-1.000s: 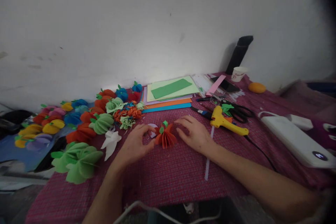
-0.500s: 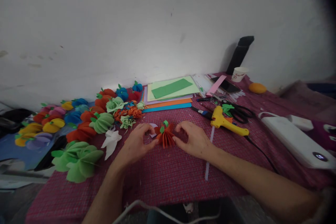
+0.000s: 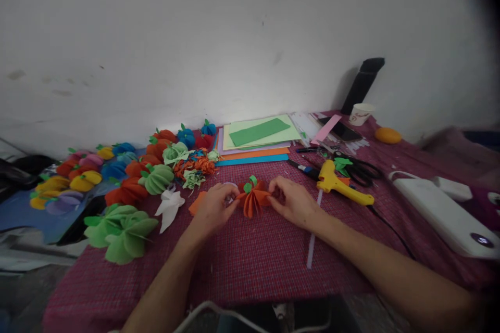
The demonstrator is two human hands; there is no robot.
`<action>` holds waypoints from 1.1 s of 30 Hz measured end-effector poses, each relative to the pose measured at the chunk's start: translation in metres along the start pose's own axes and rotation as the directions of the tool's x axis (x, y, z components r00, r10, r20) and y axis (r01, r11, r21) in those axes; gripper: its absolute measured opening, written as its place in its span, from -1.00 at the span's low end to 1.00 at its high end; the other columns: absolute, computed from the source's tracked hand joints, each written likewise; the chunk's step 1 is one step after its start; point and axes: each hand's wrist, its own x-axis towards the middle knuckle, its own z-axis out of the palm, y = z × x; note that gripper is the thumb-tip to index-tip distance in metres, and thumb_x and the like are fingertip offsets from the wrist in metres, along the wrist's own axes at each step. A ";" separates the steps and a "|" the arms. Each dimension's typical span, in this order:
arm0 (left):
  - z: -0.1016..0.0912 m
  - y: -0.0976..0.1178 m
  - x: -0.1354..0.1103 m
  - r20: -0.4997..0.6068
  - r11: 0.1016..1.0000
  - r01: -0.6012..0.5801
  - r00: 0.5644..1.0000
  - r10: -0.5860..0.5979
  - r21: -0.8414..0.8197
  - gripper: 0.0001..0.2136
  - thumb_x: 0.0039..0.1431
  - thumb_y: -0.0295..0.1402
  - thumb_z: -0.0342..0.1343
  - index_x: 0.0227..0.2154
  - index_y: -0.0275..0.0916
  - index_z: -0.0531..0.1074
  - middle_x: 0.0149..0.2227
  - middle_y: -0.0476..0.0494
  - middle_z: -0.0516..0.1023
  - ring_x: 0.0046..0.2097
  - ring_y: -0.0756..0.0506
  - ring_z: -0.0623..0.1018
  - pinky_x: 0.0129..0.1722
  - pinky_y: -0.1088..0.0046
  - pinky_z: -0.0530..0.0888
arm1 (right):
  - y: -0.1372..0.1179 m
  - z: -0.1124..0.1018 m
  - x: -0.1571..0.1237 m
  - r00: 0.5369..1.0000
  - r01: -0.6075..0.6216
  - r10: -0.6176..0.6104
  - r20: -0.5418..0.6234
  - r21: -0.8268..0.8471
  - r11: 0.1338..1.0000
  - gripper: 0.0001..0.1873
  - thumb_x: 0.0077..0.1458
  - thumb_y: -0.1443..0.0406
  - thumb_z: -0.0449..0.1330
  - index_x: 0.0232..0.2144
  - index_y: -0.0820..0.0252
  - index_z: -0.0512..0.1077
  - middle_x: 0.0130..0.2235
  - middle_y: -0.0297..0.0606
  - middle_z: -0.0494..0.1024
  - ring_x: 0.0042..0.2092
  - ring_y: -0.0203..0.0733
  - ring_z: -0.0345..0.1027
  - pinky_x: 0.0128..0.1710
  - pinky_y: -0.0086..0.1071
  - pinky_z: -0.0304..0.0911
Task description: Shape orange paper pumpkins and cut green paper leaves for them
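View: the head camera, looking forward and down over a table with a plaid cloth (image 3: 258, 265).
Orange paper pumpkin (image 3: 253, 204): in the centre of the frame, between the two hands, its folded petals fanned toward the lower edge and a green stem and leaf (image 3: 250, 184) on top.
Left hand (image 3: 213, 209): left of centre; thumb and forefinger are pinched together on the pumpkin's left petal, so the paper sits right at the fingertips.
Right hand (image 3: 295, 202): right of centre; thumb and forefinger are closed on the right petal, the other fingers curled behind.
Pumpkin's middle: in the gap between the two pinches, untouched by fingers.
Lilac paper (image 3: 231, 186): just behind the left fingertips, partly hidden.
Orange paper piece (image 3: 196, 204): at the outer side of the left hand, partly covered by it.
Yellow glue gun (image 3: 344, 187): right of centre, beyond the right hand, near black scissors (image 3: 365, 171).
Glue stick (image 3: 311, 250): lower right of centre, passing under the right forearm.
Finished pumpkins (image 3: 156, 179): many colours, across the left of the frame.
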 end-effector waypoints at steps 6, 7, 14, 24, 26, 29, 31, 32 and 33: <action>0.011 -0.004 0.001 -0.046 0.999 0.035 0.998 -0.034 0.015 -0.94 0.04 -0.49 0.00 -0.43 -0.22 0.24 -0.39 -0.02 0.39 -0.34 -0.03 0.38 -0.34 0.46 0.30 | 0.003 -0.002 0.001 0.997 0.007 0.000 0.078 -0.082 0.997 -0.87 -0.05 0.42 0.08 -0.40 0.16 0.21 -0.44 -0.35 0.35 -0.41 -0.29 0.22 -0.42 -0.45 0.09; 0.011 -0.004 0.001 -0.048 1.000 0.023 0.999 -0.022 0.009 -0.94 0.05 -0.50 -0.01 -0.43 -0.22 0.25 -0.38 -0.02 0.40 -0.32 -0.03 0.39 -0.32 0.46 0.31 | 0.003 -0.003 0.001 0.998 0.016 -0.010 0.069 -0.087 0.996 -0.88 -0.05 0.42 0.08 -0.40 0.16 0.21 -0.44 -0.34 0.35 -0.40 -0.28 0.22 -0.41 -0.44 0.10; -0.006 0.000 -0.002 0.000 0.994 -0.093 0.996 0.094 -0.064 -0.77 0.04 -0.60 -0.08 -0.47 -0.18 0.43 -0.16 -0.07 0.47 -0.10 -0.04 0.42 -0.04 0.31 0.28 | 0.004 -0.010 0.002 0.969 0.248 -0.247 0.014 -0.039 0.968 -0.84 0.00 0.48 0.02 -0.42 0.16 0.33 -0.14 -0.20 0.41 -0.11 -0.19 0.25 -0.18 -0.32 0.20; -0.016 0.020 -0.008 -0.002 0.988 -0.092 0.996 0.093 -0.126 -0.77 -0.03 -0.57 -0.04 -0.46 -0.19 0.50 -0.34 -0.07 0.39 -0.23 -0.03 0.41 -0.20 0.44 0.35 | 0.002 -0.014 0.003 0.951 0.301 -0.296 0.094 -0.048 0.952 -0.78 -0.05 0.49 0.06 -0.37 0.18 0.44 -0.17 -0.20 0.46 -0.16 -0.20 0.29 -0.14 -0.25 0.18; -0.013 0.024 -0.009 0.029 0.990 -0.121 0.992 0.123 -0.073 -0.84 0.01 -0.47 0.02 -0.44 -0.19 0.50 -0.37 -0.08 0.39 -0.26 -0.04 0.40 -0.23 0.42 0.34 | -0.002 -0.017 0.003 0.951 0.298 -0.293 0.096 -0.041 0.954 -0.81 -0.03 0.44 0.06 -0.36 0.19 0.44 -0.19 -0.19 0.47 -0.17 -0.21 0.30 -0.12 -0.25 0.16; -0.002 0.027 -0.009 0.002 0.989 -0.129 0.992 0.129 0.067 -0.82 0.01 -0.21 0.09 -0.45 -0.20 0.50 -0.42 -0.10 0.40 -0.28 -0.08 0.39 -0.26 0.36 0.32 | -0.005 -0.019 0.002 0.954 0.293 -0.288 0.084 -0.044 0.955 -0.85 0.00 0.38 0.07 -0.38 0.20 0.44 -0.21 -0.19 0.48 -0.18 -0.20 0.31 -0.12 -0.23 0.15; 0.006 0.029 -0.009 -0.030 0.983 -0.110 0.993 0.116 0.145 -0.75 0.01 -0.12 0.08 -0.47 -0.20 0.49 -0.45 -0.11 0.39 -0.30 -0.10 0.38 -0.28 0.33 0.29 | -0.006 -0.019 0.002 0.956 0.285 -0.280 0.085 -0.060 0.957 -0.86 0.00 0.35 0.08 -0.41 0.20 0.44 -0.23 -0.19 0.48 -0.19 -0.19 0.31 -0.13 -0.23 0.15; 0.009 0.030 -0.009 -0.045 0.980 -0.097 0.993 0.107 0.174 -0.74 0.03 -0.12 0.06 -0.48 -0.20 0.49 -0.45 -0.11 0.39 -0.31 -0.09 0.38 -0.28 0.33 0.29 | -0.006 -0.018 0.003 0.956 0.284 -0.278 0.089 -0.067 0.956 -0.87 0.00 0.35 0.08 -0.42 0.19 0.44 -0.23 -0.19 0.48 -0.19 -0.19 0.31 -0.13 -0.23 0.15; 0.012 0.031 -0.010 -0.055 0.976 -0.085 0.994 0.098 0.199 -0.75 0.06 -0.14 0.04 -0.49 -0.21 0.48 -0.45 -0.11 0.40 -0.31 -0.09 0.38 -0.29 0.33 0.28 | -0.005 -0.018 0.003 0.957 0.282 -0.275 0.093 -0.074 0.956 -0.88 -0.01 0.36 0.08 -0.43 0.19 0.43 -0.24 -0.20 0.48 -0.20 -0.19 0.31 -0.14 -0.23 0.16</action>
